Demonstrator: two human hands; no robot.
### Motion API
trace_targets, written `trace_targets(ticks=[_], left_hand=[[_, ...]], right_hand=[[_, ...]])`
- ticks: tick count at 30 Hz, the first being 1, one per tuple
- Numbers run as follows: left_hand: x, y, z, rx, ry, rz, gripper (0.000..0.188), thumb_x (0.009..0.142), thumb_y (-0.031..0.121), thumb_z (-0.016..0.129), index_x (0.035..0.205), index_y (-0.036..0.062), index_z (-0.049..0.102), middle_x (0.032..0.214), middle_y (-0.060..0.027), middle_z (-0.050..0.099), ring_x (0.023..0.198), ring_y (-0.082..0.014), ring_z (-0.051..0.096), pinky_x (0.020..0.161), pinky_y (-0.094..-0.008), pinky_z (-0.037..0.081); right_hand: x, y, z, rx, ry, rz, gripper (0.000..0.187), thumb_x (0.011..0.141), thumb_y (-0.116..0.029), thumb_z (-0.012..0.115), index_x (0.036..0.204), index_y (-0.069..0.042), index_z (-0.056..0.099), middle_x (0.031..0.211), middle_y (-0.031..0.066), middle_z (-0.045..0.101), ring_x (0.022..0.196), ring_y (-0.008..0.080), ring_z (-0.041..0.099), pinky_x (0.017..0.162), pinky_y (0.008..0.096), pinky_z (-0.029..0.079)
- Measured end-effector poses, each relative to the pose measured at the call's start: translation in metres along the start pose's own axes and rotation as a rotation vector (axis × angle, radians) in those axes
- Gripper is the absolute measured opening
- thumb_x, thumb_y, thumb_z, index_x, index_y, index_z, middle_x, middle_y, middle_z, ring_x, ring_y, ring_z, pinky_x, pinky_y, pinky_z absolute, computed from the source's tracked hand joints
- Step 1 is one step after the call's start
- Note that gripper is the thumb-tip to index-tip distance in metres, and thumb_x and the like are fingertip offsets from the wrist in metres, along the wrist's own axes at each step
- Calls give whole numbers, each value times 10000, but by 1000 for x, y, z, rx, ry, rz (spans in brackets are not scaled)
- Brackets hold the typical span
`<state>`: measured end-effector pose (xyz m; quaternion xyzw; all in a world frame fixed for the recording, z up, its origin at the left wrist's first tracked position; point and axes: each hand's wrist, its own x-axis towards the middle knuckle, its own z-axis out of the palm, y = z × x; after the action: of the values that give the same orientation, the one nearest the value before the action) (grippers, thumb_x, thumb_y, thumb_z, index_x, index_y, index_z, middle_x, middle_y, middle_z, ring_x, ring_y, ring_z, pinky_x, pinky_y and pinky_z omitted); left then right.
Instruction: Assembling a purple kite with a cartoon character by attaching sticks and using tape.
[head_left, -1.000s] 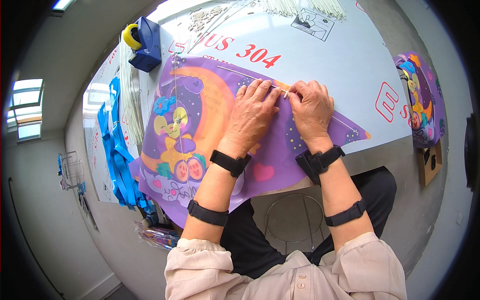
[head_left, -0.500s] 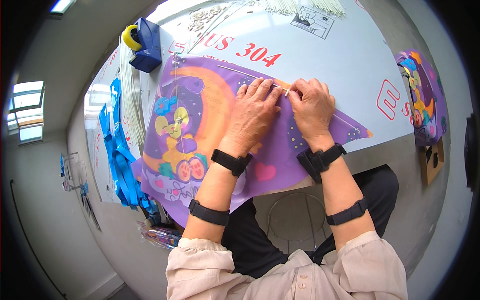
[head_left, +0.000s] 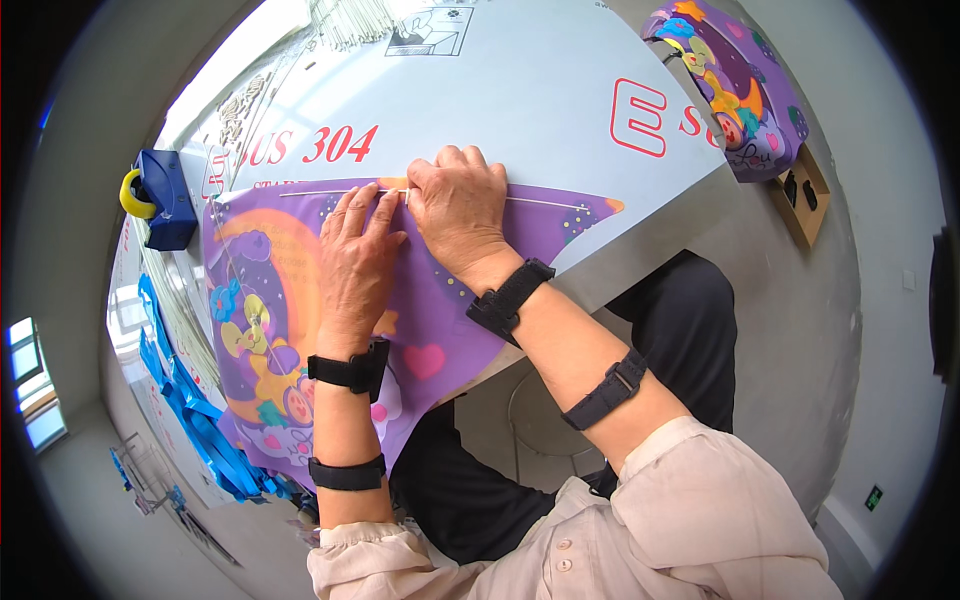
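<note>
A purple kite (head_left: pixel 425 315) with a moon-and-cartoon-animal print lies across the tabletop, its slanted point toward the right. A thin white rod (head_left: pixel 545 203) runs along its far edge. My left hand (head_left: pixel 358 265) rests on the kite with fingers stretched out, the tips by the rod. Close beside it, my right hand (head_left: pixel 462 205) is closed in a pinch at a short white end or joint of the rod. Its fingers hide part of that spot. Another thin rod crosses the printed left part of the kite.
A blue tape dispenser (head_left: pixel 172 205) stands at left, with blue straps (head_left: pixel 195 420) and pale rods (head_left: pixel 170 300) nearer me. Small connector pieces (head_left: pixel 240 105) lie at the far left of the white table sheet (head_left: pixel 540 110). Another printed kite (head_left: pixel 765 70) and a cardboard box (head_left: pixel 805 225) are at right.
The view has turned, so the table and kite appear farther left. My hands stay at the rod, the right one still pinching, the left fingers still laid along the edge.
</note>
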<state>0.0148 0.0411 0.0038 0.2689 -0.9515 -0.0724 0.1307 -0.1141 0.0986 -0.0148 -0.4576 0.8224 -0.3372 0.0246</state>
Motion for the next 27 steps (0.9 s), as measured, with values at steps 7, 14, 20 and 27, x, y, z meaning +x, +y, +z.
trace_targets(ticks=[7,14,20,27], left_hand=[[1,1,-3,35,0,21,422,778,64,656,1195,73,594,1239,-114,563,1191,-317,499,995,-417,407],[12,-8,4,-2,106,0,277,799,50,617,1075,57,628,1100,-92,615,1052,-295,561,867,-404,447],[36,-17,7,-63,141,-32,30,796,59,605,824,46,607,871,-90,592,895,-299,561,765,-398,463],[45,-20,7,-120,87,47,73,783,45,597,759,29,530,818,-108,551,857,-320,543,710,-418,452]], right_hand=[[-2,0,1,8,22,-7,88,790,-189,606,769,-141,677,825,53,592,873,241,537,731,413,372],[-1,0,1,-1,-41,-8,74,780,-169,608,783,-145,678,829,40,587,877,231,537,743,409,377],[-2,-2,0,-12,-35,-8,56,776,-169,619,773,-147,671,825,37,585,873,230,538,741,408,382],[-1,0,-1,-43,10,-24,72,786,-187,613,754,-143,660,820,39,582,861,230,537,735,410,380]])
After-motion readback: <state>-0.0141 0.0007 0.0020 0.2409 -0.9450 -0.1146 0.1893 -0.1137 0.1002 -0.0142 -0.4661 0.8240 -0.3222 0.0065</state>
